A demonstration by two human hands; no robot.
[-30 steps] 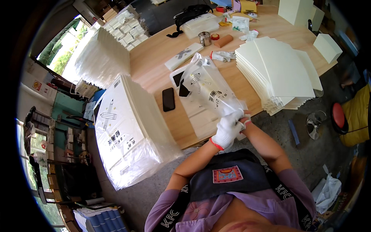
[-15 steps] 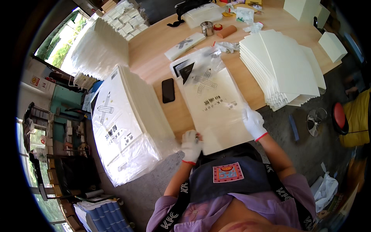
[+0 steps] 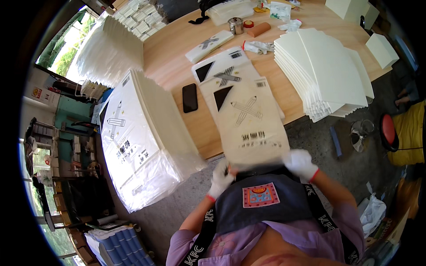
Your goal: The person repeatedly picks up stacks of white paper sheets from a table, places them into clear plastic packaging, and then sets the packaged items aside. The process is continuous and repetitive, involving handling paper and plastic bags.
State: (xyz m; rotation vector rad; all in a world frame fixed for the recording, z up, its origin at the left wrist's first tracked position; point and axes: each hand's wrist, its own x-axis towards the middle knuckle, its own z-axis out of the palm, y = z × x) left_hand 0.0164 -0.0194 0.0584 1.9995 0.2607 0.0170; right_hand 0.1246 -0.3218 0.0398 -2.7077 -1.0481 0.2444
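Observation:
A clear plastic bag (image 3: pixel 253 122), printed with crossed pencils and a black corner, lies around a stack of cream paper sheets. Its near end hangs over the table edge at my lap. My left hand (image 3: pixel 221 179), in a white glove with a red cuff, is closed at the bag's near left corner, a bare fingertip showing. At the near right corner my right hand (image 3: pixel 300 164), gloved alike and blurred, has its fingers curled on the bag's edge. Another printed bag (image 3: pixel 227 66) lies flat beneath and beyond the first.
To the left stands a tall pile of printed plastic bags (image 3: pixel 133 150), with a black phone (image 3: pixel 190 98) beside it. Fanned cream sheets (image 3: pixel 319 71) cover the table's right side. Farther back are a long wrapped pack (image 3: pixel 208 46), a glove (image 3: pixel 258 47), a metal pot (image 3: pixel 235 26) and an orange-brown roll (image 3: pixel 258 29).
The bag has come toward me and now sits snug around the paper, uncovering more of the bag beneath. My right hand moved nearer along the bag's edge; my left moved slightly nearer.

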